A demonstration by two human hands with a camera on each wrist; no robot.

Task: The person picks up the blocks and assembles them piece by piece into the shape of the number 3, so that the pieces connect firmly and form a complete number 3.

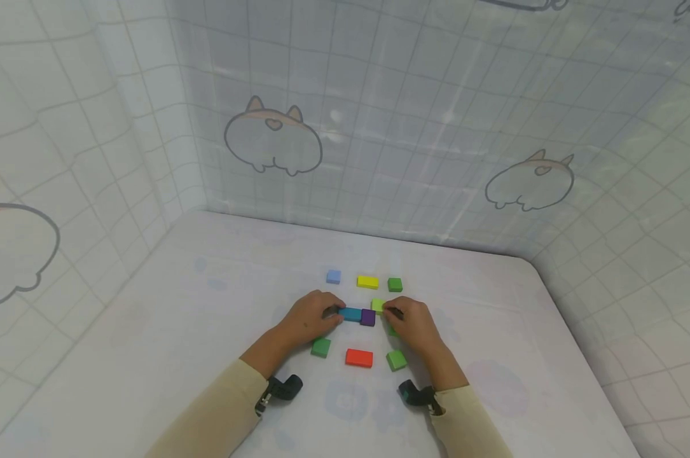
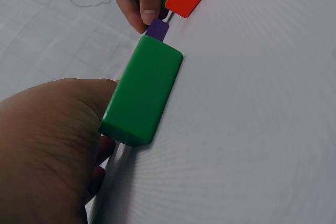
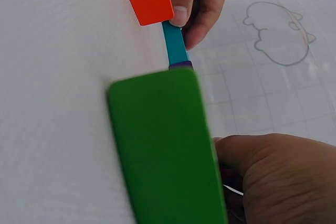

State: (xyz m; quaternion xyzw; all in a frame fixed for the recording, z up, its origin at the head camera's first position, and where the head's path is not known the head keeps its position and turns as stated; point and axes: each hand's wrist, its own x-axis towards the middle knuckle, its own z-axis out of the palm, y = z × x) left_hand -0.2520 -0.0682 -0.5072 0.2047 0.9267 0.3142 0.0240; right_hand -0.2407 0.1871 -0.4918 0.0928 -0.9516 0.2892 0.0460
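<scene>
In the head view, my left hand (image 1: 309,318) pinches the left end of a blue block (image 1: 350,315) between thumb and fingers. A purple block (image 1: 368,317) sits against the blue block's right end. My right hand (image 1: 414,326) pinches the right side of a yellow-green block (image 1: 377,305), just behind the purple one. Partly hidden by the right hand is a green block (image 1: 393,331). The right wrist view shows the blue block (image 3: 176,44) by my left fingertips, and a large green block (image 3: 165,145) covers much of the purple one.
Behind the hands stand a light-blue block (image 1: 334,277), a yellow block (image 1: 367,282) and a dark green block (image 1: 395,285). Nearer me lie a green block (image 1: 320,347), a red block (image 1: 358,358) and another green block (image 1: 397,360). A patterned curtain (image 1: 379,127) surrounds the white table (image 1: 236,273).
</scene>
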